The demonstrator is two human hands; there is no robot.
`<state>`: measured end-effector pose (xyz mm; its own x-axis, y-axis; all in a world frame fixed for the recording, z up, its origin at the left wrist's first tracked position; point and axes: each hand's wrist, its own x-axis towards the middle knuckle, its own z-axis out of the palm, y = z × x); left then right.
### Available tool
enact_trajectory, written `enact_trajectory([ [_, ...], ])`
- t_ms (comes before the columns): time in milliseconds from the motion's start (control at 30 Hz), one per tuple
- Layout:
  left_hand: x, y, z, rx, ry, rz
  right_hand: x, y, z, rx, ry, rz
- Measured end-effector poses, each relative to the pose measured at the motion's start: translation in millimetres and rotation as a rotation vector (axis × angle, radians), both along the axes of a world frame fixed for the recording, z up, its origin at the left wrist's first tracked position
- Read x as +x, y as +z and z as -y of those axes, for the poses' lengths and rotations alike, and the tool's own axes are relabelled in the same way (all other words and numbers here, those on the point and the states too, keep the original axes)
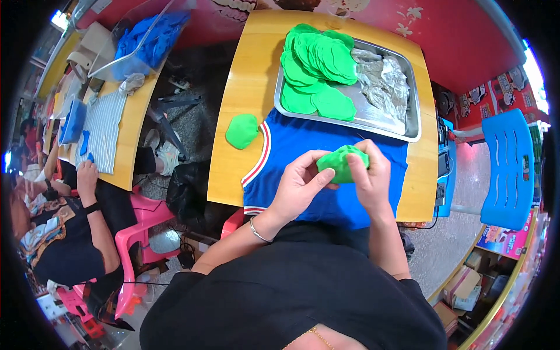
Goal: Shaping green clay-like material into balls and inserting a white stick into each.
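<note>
Both hands hold a bright green fabric piece [338, 163] above the table, its edge gathered and folded. My left hand [300, 185] pinches its left side between thumb and fingers. On the other side, my right hand [372, 175] presses its thumb onto the cloth. A thin dark line, possibly a needle, sticks up by the right fingers. Below lies a blue cloth garment [291, 153] with red and white striped trim. One loose rounded green piece [241, 131] rests on the table to the left. Many flat green pieces [321, 58] overlap in a metal tray [415, 114].
Crumpled translucent plastic [385, 84] fills the tray's right part. The wooden table [233, 175] meets a red wall. A blue chair [508, 169] stands right. At left, a co-worker's hand [87, 178] rests by a striped cloth [108, 125], near a clear bin [108, 67] of blue pieces.
</note>
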<state>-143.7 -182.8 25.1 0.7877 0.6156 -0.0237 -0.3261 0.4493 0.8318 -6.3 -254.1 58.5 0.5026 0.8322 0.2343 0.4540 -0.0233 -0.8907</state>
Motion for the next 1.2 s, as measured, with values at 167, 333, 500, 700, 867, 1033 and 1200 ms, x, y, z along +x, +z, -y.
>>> enact_trajectory([
  [167,2,0,1,-0.137,-0.159,0.274,18,0,7,0.389,0.589,-1.377],
  [333,2,5,-4,-0.280,-0.126,0.059,26,-4,12,0.290,0.258,-0.603],
  [500,-7,-4,-15,-0.229,-0.149,0.167,19,-7,-4,-0.109,0.168,-0.130],
  [700,-115,-30,-65,0.882,0.637,-0.685,33,-20,24,-0.101,0.046,-0.161],
  [867,-168,-69,-103,-0.038,0.561,-0.557,30,-32,18,-0.106,0.050,-0.165],
  [1033,-165,-72,-116,-0.198,0.488,-0.438,25,-28,18,-0.112,0.069,-0.108],
  [1200,-165,-77,-112,0.043,0.539,-0.562,21,-32,18,-0.112,0.065,-0.175],
])
